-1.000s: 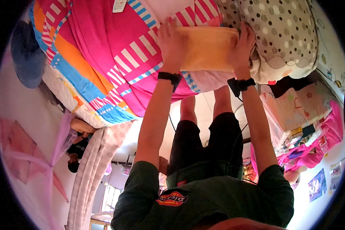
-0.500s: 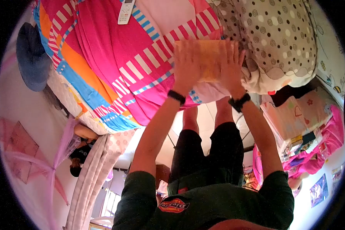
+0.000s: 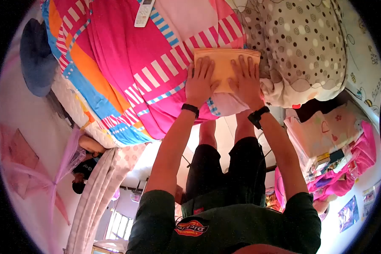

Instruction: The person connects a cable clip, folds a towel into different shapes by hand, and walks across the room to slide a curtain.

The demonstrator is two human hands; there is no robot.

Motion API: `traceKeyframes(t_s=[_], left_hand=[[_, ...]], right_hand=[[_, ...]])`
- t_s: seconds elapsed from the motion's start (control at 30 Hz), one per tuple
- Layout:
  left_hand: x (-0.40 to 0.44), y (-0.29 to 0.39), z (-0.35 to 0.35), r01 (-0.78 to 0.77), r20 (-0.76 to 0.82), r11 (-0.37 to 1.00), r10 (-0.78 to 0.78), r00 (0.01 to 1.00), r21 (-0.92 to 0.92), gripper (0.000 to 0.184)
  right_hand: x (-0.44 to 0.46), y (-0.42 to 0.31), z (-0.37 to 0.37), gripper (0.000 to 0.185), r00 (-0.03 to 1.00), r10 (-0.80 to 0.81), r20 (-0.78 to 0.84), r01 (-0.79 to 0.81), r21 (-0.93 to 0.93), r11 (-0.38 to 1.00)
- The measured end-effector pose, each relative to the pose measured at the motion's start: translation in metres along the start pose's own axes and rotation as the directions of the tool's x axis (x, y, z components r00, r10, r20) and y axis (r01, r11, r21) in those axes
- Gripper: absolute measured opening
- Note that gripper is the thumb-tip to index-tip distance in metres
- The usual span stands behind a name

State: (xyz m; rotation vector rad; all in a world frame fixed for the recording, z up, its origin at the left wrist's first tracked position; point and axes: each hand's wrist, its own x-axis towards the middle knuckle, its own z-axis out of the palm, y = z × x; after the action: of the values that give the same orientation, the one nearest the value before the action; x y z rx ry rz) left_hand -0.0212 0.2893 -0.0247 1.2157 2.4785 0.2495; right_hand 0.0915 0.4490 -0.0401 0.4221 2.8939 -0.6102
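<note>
dark green short-sleeved shirt (image 3: pixel 245 224), red-orange logo (image 3: pixel 191 228); black shorts (image 3: pixel 203 169); black wristbands (image 3: pixel 190 109).

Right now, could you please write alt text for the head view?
A person's left hand and right hand rest palms-down on a folded orange cloth over a multicoloured blanket. A white remote control lies farther left, with dotted bedding at right.
</note>
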Motion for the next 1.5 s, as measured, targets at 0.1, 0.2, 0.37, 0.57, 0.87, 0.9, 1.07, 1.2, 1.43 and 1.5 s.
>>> traceKeyframes(t_s=[0.1,0.2,0.37,0.57,0.87,0.9,1.07,1.2,1.43,1.5], left_hand=[[-0.004,0.006,-0.009,0.024,-0.02,0.999,-0.023,1.0,0.025,0.062],[0.019,0.012,-0.009,-0.073,-0.021,0.997,0.073,0.997,0.011,0.062],[0.055,-0.015,0.008,-0.057,-0.123,0.998,0.055,0.991,-0.016,0.063],[0.057,-0.028,0.012,-0.085,-0.141,0.994,0.095,0.986,0.074,0.066],[0.076,-0.054,-0.033,-0.124,0.126,0.989,0.133,0.983,-0.076,0.05],[0.082,-0.055,-0.042,-0.156,0.238,0.985,0.169,0.956,-0.074,0.049],[0.09,-0.037,-0.124,0.065,0.45,0.972,0.046,0.892,-0.228,0.046],[0.079,-0.032,-0.174,-0.106,0.03,0.948,0.12,0.992,-0.3,0.038],[0.026,-0.035,-0.096,-0.225,-0.327,0.97,0.185,0.927,-0.09,0.039],[0.001,-0.042,-0.04,-0.18,-0.149,0.983,0.173,0.974,-0.031,0.033]], right_hand=[[0.007,-0.005,-0.011,0.057,1.0,0.002,-0.026,-0.002,0.03,1.0],[0.025,0.0,-0.011,0.055,0.98,0.001,-0.201,0.019,0.097,0.995],[0.054,0.024,0.005,0.052,0.991,0.049,-0.125,-0.047,0.013,0.999],[0.053,0.03,0.003,0.051,0.989,0.028,-0.145,-0.032,-0.023,0.999],[0.069,0.059,-0.037,0.051,0.955,-0.039,0.296,0.051,-0.036,0.998],[0.073,0.058,-0.043,0.052,0.908,-0.018,0.419,0.031,-0.024,0.999],[0.08,0.04,-0.107,0.046,0.927,0.042,0.372,-0.061,0.041,0.997],[0.08,0.011,-0.19,0.033,0.995,-0.1,-0.028,0.103,0.12,0.987],[0.05,0.007,-0.133,0.022,0.972,-0.131,-0.193,0.132,-0.009,0.991],[0.021,0.022,-0.076,0.028,0.986,-0.168,0.022,0.168,-0.247,0.954]])
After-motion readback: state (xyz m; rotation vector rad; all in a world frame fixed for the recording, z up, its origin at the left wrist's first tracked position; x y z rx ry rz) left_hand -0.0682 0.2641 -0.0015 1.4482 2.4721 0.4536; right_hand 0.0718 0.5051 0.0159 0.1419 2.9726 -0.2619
